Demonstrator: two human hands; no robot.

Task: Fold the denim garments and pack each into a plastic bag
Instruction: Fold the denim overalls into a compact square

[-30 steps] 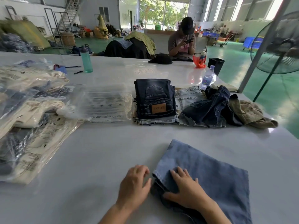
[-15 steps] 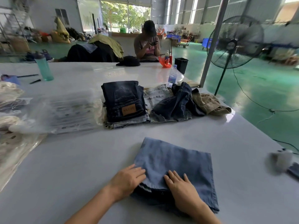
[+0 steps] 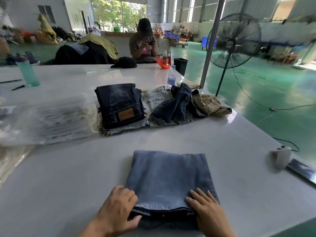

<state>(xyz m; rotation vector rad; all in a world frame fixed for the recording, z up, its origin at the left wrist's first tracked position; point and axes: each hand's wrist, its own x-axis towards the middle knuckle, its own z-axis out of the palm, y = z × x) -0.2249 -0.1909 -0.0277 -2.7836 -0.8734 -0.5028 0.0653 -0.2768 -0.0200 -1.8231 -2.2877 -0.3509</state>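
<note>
Denim: light blue folded jeans (image 3: pixel 168 182) lying flat on the white bench (image 3: pixel 68 194), right between my hands and reaching away from me.
Left hand (image 3: pixel 118 210): fingers curled round the near left corner of the fold, thumb tucked under the bottom layers, so it's gripping the edge.
Right hand (image 3: pixel 207 212): flat on top of the near right corner, fingers straight, pressing down, not grabbing anything.
Step I'm on: squaring up the fold, I reckon. Near edge shows darker layers poking out under the top one, so it's not tidy yet.
How to do it well: keep the right palm pinning the stack so nothing slides, use the left to nudge the lower layers flush with the top edge, then smooth outward from the middle to push air out. A flat, even packet will slide into a bag far easier than a lumpy one.
Bags: stack of clear plastic bags (image 3: pixel 56 120) well ahead of my left hand, blurry here.
Still waiting: dark folded jeans (image 3: pixel 119 105) straight ahead past my hands, and a rumpled pile of denim (image 3: pixel 176 106) just beside them, ahead of my right hand.
Progress: this piece is folded but not bagged, plenty left.
</note>
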